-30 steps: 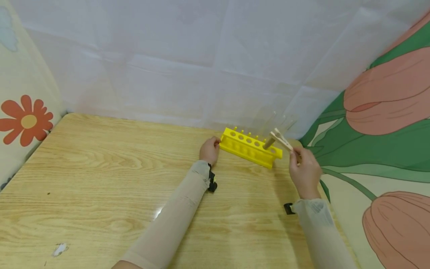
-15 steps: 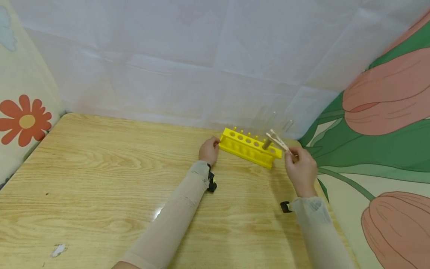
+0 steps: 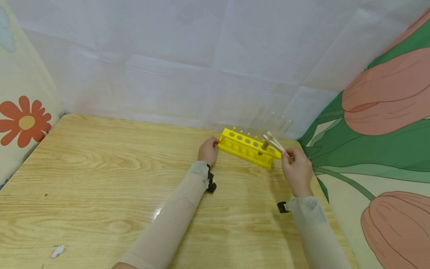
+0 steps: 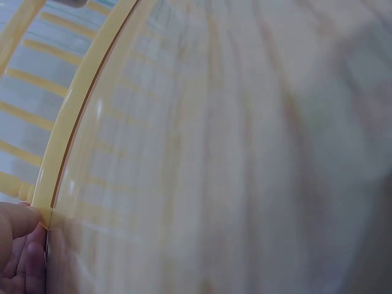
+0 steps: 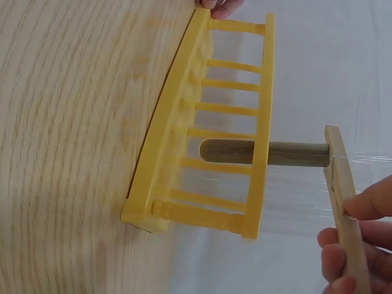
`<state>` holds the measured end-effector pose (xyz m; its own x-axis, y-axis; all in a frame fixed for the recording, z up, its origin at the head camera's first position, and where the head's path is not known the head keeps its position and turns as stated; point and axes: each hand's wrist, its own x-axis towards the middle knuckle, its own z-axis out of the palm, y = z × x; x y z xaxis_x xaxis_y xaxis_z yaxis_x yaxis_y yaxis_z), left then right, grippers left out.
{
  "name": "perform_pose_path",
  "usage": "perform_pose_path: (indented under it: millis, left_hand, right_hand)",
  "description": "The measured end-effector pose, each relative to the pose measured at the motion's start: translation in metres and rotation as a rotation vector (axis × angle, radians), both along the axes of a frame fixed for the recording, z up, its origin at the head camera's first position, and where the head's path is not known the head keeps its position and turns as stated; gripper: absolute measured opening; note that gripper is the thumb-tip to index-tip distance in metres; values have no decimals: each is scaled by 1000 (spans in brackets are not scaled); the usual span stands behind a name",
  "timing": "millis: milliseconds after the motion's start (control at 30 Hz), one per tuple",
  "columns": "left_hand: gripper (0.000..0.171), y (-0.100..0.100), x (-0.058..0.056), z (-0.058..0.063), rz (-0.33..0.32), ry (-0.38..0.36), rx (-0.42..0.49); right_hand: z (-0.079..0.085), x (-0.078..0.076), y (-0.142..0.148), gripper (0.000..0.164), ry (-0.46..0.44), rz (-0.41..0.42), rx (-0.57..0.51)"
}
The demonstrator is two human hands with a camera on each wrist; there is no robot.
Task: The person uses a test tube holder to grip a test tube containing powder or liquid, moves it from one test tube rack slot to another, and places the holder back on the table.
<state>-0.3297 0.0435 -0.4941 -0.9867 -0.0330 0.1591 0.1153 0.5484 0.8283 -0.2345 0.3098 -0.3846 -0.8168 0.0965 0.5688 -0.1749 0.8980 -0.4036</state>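
A yellow test tube rack (image 3: 242, 150) stands on the wood-grain table. My left hand (image 3: 208, 151) grips its left end between thumb and fingers; the left wrist view shows these fingertips at the base's corner. My right hand (image 3: 297, 172) pinches a wooden test tube clamp (image 5: 342, 199). The clamp's jaws close round a test tube (image 5: 294, 154) with brown contents. In the right wrist view the tube passes through a hole in the rack's top plate, near the right end. Its rounded bottom hangs between top plate and base.
Faint clear glass tubes (image 3: 288, 126) show behind the rack's right end. A white sheet (image 3: 151, 74) hangs along the table's back edge, and a tulip-patterned cloth (image 3: 386, 157) borders the right side. The table (image 3: 100, 179) has a chipped white patch (image 3: 58, 251) at front left.
My right hand has moved left and slightly down with the clamp, and the test tube has sunk deeper through the rack's hole. My left hand keeps its grip on the rack.
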Motion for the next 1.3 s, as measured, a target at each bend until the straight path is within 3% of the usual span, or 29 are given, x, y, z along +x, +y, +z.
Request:
perform_pose_path:
  millis: [500, 1100, 1300]
  left_hand:
    - [17, -6, 0, -2, 17, 17, 17]
    - [18, -4, 1, -2, -5, 1, 0]
    - [18, -1, 0, -1, -11, 1, -8]
  right_hand:
    - [-10, -10, -2, 14, 21, 36, -7]
    - [-19, -4, -2, 14, -76, -16, -40]
    - [-21, -3, -1, 15, -64, -30, -42]
